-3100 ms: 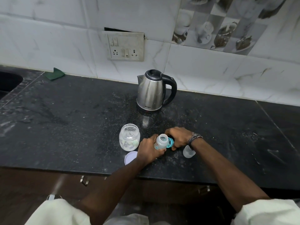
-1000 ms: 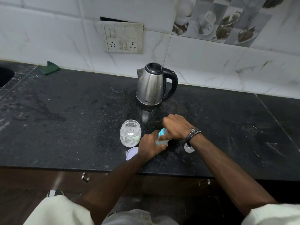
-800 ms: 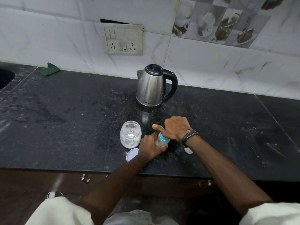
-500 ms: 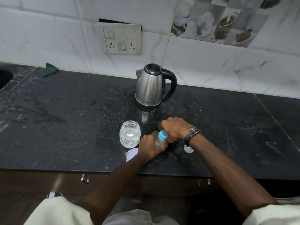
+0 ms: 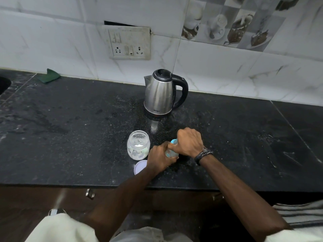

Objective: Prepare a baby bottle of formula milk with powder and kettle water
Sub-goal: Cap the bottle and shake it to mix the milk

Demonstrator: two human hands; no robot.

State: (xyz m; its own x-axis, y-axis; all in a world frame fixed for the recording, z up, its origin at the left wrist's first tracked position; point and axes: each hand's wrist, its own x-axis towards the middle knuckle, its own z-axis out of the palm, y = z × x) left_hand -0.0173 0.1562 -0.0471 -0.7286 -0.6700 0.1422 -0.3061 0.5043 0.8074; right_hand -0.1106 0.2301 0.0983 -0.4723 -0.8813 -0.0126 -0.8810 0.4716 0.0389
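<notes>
Kettle [image 5: 160, 95]: far centre of counter [image 5: 70, 128], below wall socket [image 5: 129, 43].
Jar [image 5: 138, 144]: near-left of kettle.
Lid [image 5: 140, 167]: just nearer than jar.
Bottle [image 5: 172, 151]: right of jar.
Cloth [image 5: 51, 75]: far left.

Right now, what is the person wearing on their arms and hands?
Both forearms are bare, with no gloves or rings that can be made out. The right hand has dark, layered bracelets at the wrist, like braided cord or beads. The left hand and its wrist show nothing worn. Pale cream cloth, seemingly short sleeves or loose clothing, shows near the frame's bottom corners.
</notes>
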